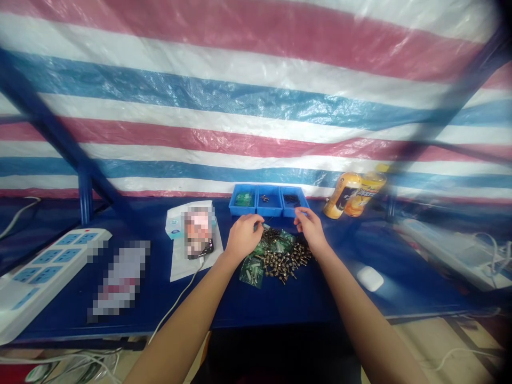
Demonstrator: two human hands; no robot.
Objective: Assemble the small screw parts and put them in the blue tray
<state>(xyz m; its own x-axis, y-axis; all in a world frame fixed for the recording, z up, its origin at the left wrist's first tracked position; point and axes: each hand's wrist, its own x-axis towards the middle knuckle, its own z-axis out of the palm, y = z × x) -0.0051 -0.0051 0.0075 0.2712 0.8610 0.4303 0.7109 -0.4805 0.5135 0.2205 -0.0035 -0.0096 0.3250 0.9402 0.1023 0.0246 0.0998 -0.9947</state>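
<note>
My left hand (245,234) is closed, its fingers curled down over the left side of a pile of small brass-coloured metal fittings (282,264). What it holds, if anything, is hidden. Just in front of the right blue bin (305,203), my right hand (311,228) has thumb and fingers drawn together; anything between them is too small to make out. Small clear bags (252,271) with greenish, pale contents lie among the fittings. The left bin (233,209) holds green packets, the middle bin (269,210) a few small metal pieces, and the right one dark small parts.
Two yellow drink bottles (352,196) stand at the back right. A white earbud case (370,278) lies right of my forearm. To the left are a tissue pack (174,221), a phone on a white cable (180,295), and a power strip (60,261). Striped sheeting (240,106) hangs behind.
</note>
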